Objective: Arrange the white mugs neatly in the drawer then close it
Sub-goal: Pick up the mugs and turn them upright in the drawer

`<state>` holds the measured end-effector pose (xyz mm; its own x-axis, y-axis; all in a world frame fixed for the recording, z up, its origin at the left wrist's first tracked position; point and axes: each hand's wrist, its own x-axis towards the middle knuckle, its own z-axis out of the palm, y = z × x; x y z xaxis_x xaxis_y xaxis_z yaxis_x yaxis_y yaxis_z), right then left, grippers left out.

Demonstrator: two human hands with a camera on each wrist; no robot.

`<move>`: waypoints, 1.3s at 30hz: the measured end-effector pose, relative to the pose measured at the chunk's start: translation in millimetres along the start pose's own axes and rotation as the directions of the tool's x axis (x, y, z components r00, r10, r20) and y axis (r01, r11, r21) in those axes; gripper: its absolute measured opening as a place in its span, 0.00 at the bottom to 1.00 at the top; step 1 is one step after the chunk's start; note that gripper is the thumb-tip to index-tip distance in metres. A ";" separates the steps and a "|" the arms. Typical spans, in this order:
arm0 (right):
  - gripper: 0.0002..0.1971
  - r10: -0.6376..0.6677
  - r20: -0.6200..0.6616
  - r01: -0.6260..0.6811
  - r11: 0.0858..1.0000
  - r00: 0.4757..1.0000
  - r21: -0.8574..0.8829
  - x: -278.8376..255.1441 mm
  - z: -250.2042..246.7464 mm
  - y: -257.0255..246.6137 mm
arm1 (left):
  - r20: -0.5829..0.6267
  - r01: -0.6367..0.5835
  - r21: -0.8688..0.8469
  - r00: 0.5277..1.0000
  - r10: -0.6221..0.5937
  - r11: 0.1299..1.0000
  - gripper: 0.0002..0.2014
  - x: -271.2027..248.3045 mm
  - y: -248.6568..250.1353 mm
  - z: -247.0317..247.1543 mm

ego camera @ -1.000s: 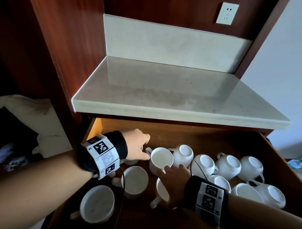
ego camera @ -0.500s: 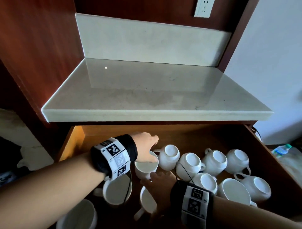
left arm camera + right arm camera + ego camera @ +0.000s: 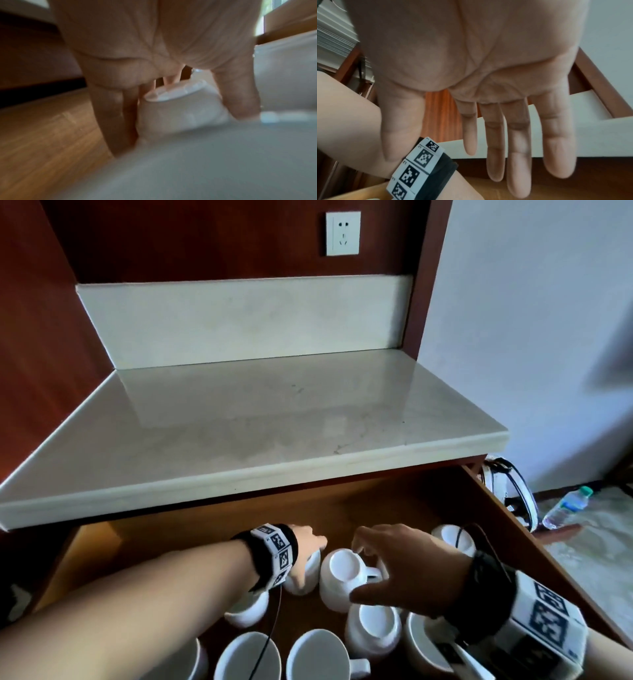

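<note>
Several white mugs stand in the open wooden drawer (image 3: 205,529). My left hand (image 3: 308,559) grips one white mug (image 3: 303,578) near the drawer's middle; in the left wrist view fingers (image 3: 118,121) and thumb wrap the mug (image 3: 181,108), which stands on the drawer floor. My right hand (image 3: 373,566) hovers with spread fingers over the neighbouring mug (image 3: 340,573), whose handle points right. In the right wrist view the right hand (image 3: 488,155) holds nothing, its fingers (image 3: 518,148) straight. More mugs stand in front (image 3: 373,628) (image 3: 318,655) (image 3: 248,655), and one behind the right wrist (image 3: 452,537).
A pale stone counter (image 3: 239,422) overhangs the back of the drawer. The back left of the drawer floor is bare wood. The drawer's right wall (image 3: 513,518) runs beside a kettle-like object (image 3: 507,491) and a water bottle (image 3: 567,506) on the floor.
My right hand has left the front mug and now hovers, fingers spread, over a mug in the middle. My left hand keeps hold of its mug. The head view has tilted and swung right.
</note>
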<state>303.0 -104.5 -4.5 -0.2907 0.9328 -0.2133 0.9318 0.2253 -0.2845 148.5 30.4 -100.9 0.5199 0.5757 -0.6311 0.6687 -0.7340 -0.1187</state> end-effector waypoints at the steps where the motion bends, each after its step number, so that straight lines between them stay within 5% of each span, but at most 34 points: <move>1: 0.29 0.002 0.003 -0.002 1.000 1.000 0.018 -0.7 1.0 7.6 | 0.001 0.012 0.016 1.000 -0.012 1.000 0.41 2.6 4.1 -1.9; 6: 0.26 -0.024 -0.046 0.029 0.993 0.999 0.111 12.6 -10.0 22.8 | -0.180 0.041 -0.126 0.982 -0.064 0.991 0.36 -17.5 -8.3 -22.5; 10: 0.37 0.018 -0.093 0.019 0.922 0.996 0.387 35.4 -15.6 27.0 | -0.429 -0.009 -0.459 0.878 -0.213 0.889 0.34 -69.7 -30.1 -50.8; 13: 0.47 0.013 -0.110 0.066 0.725 0.994 0.685 58.1 -11.0 20.1 | -0.527 -0.277 -0.745 0.802 -0.281 0.607 0.34 -102.1 -40.6 -53.9; 16: 0.46 -0.023 -0.144 0.139 0.442 0.989 0.886 71.4 -6.7 5.5 | -0.538 -0.467 -0.840 0.778 -0.323 0.276 0.33 -107.6 -41.1 -36.7; 19: 0.37 -0.019 -0.195 0.188 0.367 0.981 0.911 78.2 -4.0 -8.5 | -0.517 -0.523 -0.847 0.766 -0.381 0.098 0.39 -111.0 -36.6 -21.4; 21: 0.35 -0.005 -0.200 0.179 0.468 0.980 0.865 86.0 -3.6 -15.0 | -0.502 -0.432 -0.864 0.776 -0.381 0.259 0.49 -118.3 -41.0 -15.7; 23: 0.37 0.003 -0.171 0.113 0.743 0.985 0.660 95.9 -3.1 -21.2 | -0.463 -0.269 -0.854 0.786 -0.411 0.446 0.50 -126.7 -50.2 -8.9; 26: 0.42 0.034 -0.080 -0.017 0.977 0.996 0.211 110.7 8.6 -35.0 | -0.431 -0.125 -0.827 0.766 -0.476 0.548 0.45 -141.5 -60.3 3.0; 33: 0.45 0.228 0.121 -0.211 0.967 0.966 -0.144 148.9 55.9 -62.8 | -0.358 0.010 -0.810 0.783 -0.508 0.587 0.31 -170.5 -74.2 50.3; 39: 0.42 0.270 0.178 -0.214 0.935 0.946 -0.281 165.4 72.1 -75.7 | -0.301 0.097 -0.796 0.793 -0.529 0.598 0.30 -191.0 -87.8 79.0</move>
<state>168.7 12.5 -85.6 -0.0620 0.8936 -0.4446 0.9950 0.0900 0.0422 -51.4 -43.5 -30.4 0.2183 0.9536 -0.2071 0.8733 -0.0962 0.4777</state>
